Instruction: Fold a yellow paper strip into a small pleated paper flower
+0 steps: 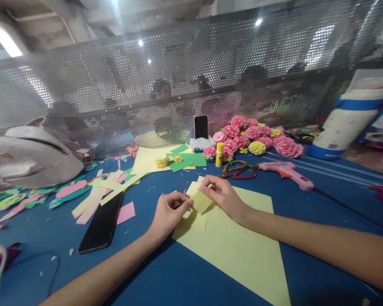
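Observation:
My left hand (170, 210) and my right hand (225, 197) meet over a large yellow paper sheet (236, 250). Between them is a small yellow paper square (201, 201), tilted up off the sheet. The fingers of my right hand pinch its upper edge, and the thumb and forefinger of my left hand close on its left corner. Beneath it lie more small yellow paper pieces (194, 221), partly hidden by my hands. Scissors (238, 170) with red and yellow handles rest just beyond my right hand.
Past my hands stand a glue stick (219, 154) and a heap of pink paper flowers (252, 134). A pink glue gun (289, 172) and a tall bottle (349, 123) are on the right. Leftward lie a black phone (102, 225), paper strips (95, 195) and a pale backpack (35, 153).

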The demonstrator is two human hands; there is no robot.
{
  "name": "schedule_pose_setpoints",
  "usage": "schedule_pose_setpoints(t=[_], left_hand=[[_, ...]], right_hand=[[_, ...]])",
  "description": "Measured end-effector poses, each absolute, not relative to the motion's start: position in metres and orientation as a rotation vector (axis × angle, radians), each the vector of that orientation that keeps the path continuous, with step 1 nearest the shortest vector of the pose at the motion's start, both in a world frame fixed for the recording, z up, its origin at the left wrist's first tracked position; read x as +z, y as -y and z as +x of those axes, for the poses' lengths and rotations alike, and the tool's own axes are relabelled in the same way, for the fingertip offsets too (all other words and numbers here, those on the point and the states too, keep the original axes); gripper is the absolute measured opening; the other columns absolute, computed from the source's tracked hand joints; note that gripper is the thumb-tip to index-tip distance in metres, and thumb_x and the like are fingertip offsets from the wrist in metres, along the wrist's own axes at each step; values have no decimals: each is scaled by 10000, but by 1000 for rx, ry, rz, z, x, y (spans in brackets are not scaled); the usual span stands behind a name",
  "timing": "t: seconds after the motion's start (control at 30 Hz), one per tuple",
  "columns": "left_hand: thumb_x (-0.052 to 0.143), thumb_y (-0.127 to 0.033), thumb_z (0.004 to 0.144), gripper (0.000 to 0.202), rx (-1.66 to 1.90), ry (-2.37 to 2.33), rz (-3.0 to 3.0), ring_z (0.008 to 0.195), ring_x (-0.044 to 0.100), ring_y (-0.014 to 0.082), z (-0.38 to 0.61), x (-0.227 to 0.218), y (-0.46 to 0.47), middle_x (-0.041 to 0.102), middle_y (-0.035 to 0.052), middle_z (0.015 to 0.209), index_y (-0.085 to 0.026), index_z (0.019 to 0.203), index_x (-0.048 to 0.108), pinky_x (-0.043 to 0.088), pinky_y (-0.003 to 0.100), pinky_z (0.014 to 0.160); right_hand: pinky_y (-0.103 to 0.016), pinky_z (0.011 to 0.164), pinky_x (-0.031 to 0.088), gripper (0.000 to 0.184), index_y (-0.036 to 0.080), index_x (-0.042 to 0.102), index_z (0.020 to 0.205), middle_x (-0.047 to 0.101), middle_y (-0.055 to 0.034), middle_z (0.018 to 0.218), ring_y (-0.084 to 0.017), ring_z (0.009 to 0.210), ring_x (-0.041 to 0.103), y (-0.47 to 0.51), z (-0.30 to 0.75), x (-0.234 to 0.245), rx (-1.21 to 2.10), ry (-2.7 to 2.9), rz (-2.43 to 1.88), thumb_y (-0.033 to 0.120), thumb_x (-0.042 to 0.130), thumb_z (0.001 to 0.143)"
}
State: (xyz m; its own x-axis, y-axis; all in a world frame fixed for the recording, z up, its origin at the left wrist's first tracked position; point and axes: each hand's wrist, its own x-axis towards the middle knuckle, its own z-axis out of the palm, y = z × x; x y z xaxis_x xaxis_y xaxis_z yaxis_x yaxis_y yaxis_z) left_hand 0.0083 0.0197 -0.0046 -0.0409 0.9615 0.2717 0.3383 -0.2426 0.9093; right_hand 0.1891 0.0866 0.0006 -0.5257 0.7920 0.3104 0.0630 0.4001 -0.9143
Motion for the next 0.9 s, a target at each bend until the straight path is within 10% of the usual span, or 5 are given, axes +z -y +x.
schedule_pose_setpoints(t=[0.9], left_hand=[[615,-261,817,230,1329,-1394,1697,549,468,119,11,0,-15,623,3,589,-167,608,636,351,232,560]], right_hand=[[-252,603,401,302,181,591,732,553,3,740,-139,686,513,-82,187,0,1307,1862,-690,452,640,857]])
